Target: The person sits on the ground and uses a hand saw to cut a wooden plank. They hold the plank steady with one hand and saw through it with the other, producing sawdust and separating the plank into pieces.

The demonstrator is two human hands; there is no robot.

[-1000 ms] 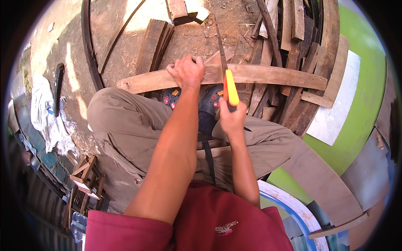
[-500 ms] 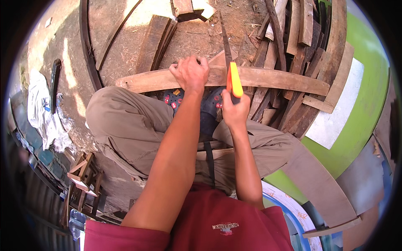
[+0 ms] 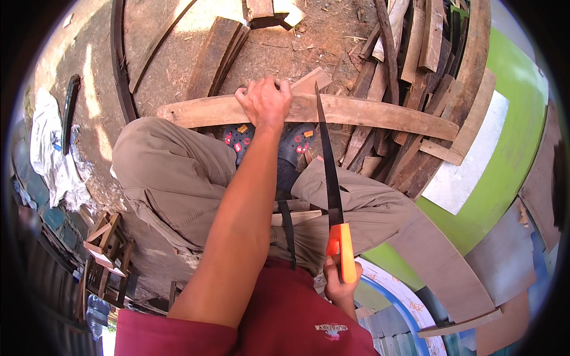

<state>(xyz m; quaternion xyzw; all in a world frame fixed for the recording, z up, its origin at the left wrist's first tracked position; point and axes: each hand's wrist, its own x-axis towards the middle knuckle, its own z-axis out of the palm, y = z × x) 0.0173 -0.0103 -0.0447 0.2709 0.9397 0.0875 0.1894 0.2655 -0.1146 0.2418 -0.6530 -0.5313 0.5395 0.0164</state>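
A long wooden board [image 3: 368, 111] lies crosswise in front of my feet. My left hand [image 3: 265, 102] is closed over it left of its middle, fingers bent over the far edge. My right hand [image 3: 341, 287], low by my right hip, grips a handsaw [image 3: 330, 169] by its orange and yellow handle. The dark blade points away from me, and its tip end lies across the board just right of my left hand. Whether the teeth have cut into the wood cannot be seen. Dark clogs [image 3: 290, 146] with bright charms sit under the board's near edge.
A pile of wood scraps [image 3: 415, 89] lies at the right, beside a green panel [image 3: 504, 166]. Several dark planks [image 3: 214, 56] rest on the dirt floor ahead. White cloth [image 3: 50, 148] lies at the left, with a small wooden stool [image 3: 107, 246] nearer me.
My right hand has drawn the saw back from the board toward my hip, so only the tip end still crosses the wood. My left hand stays on the board.
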